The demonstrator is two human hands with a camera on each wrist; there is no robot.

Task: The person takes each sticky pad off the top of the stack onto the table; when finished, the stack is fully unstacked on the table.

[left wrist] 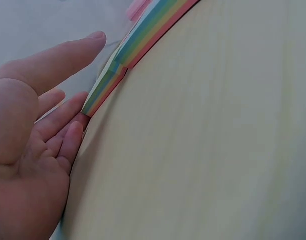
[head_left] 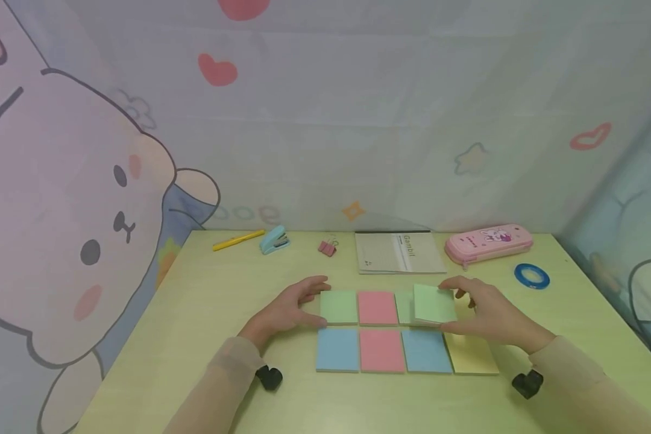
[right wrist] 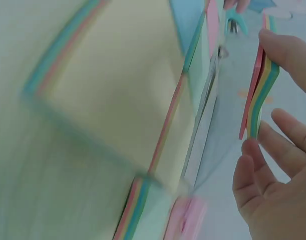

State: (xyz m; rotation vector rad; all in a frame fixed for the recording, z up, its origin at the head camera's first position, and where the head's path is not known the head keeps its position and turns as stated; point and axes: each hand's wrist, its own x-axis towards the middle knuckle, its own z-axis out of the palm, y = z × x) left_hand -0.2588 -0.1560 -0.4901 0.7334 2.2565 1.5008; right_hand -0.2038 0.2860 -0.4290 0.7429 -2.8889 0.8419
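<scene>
While the left hand (head_left: 290, 310) lay flat, the right hand (head_left: 485, 313) lifted a pad.
Right grip pinched the green sticky-note pad (head_left: 435, 303) above the grid on the tabletop (head_left: 195, 313); left grip spread, fingertips touching the upper-left green pad (head_left: 339, 306).

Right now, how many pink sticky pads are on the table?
2. One pink pad lies in the back row, between two green pads. The other pink pad lies right in front of it, between two blue pads. Another could hide under the lifted green pad.

Left hand (head_left: 289, 308) flat, fingers straight, palm down; right hand (head_left: 485, 313) raised slightly, fingers and thumb pinching
</scene>
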